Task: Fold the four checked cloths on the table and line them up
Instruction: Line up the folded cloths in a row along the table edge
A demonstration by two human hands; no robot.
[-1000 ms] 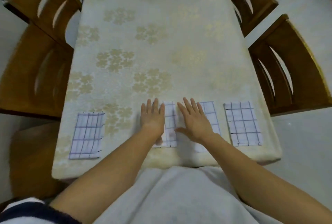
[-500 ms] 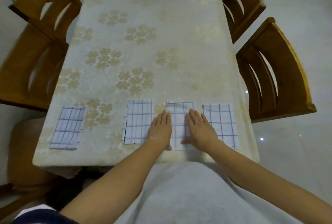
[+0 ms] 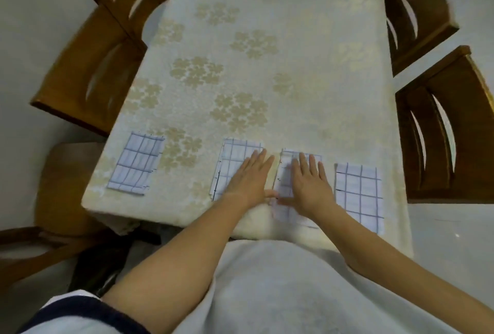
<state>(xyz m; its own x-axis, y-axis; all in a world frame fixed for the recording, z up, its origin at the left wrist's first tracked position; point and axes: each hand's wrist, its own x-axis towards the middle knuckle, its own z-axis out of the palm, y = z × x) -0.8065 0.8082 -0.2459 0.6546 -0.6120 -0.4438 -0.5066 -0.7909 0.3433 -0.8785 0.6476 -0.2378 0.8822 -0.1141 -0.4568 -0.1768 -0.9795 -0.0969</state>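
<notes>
The long table [image 3: 280, 39] under its cream, flower-patterned cover takes up most of what I see, and nearly all of its far length lies bare, so there is plenty of room beyond the row of cloths. Two wooden chairs on the left [image 3: 88, 71] and two wooden chairs on the right [image 3: 449, 130] are pushed up near the long sides, and a padded seat [image 3: 66, 186] sits off the near left corner.

All four checked cloths lie folded into narrow rectangles along the near edge. The far-left cloth [image 3: 136, 163] sits alone by the left edge, slightly skewed and well apart from the others, with a wide strip of bare cover between. The second cloth [image 3: 232, 157] and the third cloth [image 3: 288, 214] lie side by side in the middle with a thin gap between them. The right cloth [image 3: 358, 194] lies just beside the third, near the right edge; its near end comes close to the table's front edge.

The person's left hand [image 3: 248, 181] rests flat on the second cloth, fingers straight and together, its thumb reaching across the gap. The right hand [image 3: 310, 186] presses flat on the third cloth, fingers straight and slightly spread, gripping nothing.
</notes>
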